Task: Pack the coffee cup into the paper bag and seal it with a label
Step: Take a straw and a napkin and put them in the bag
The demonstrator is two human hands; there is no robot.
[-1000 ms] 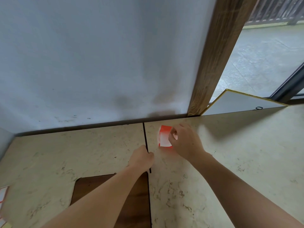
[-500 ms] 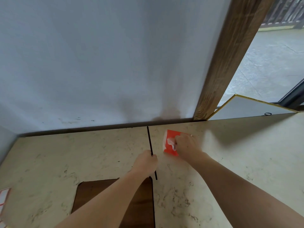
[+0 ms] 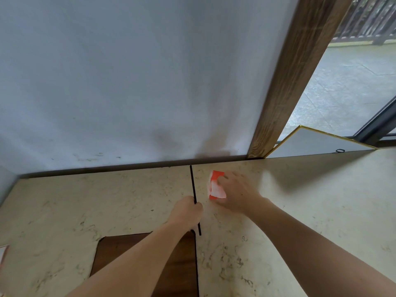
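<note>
Near the far edge of the marbled bench [image 3: 300,200], just right of a dark seam [image 3: 194,189], the right hand [image 3: 239,195] holds a red-and-white label sheet [image 3: 215,186], its fingers curled over the sheet's right side. The left hand [image 3: 188,212] rests on the seam with fingers curled under; whether it grips anything cannot be told. A dark wooden board [image 3: 111,251] lies beneath the left forearm. Neither cup nor bag shows.

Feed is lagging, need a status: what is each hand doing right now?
Left hand: fingers curled, resting on the counter, holding nothing visible.
Right hand: gripping the red-and-white label sheet.
</note>
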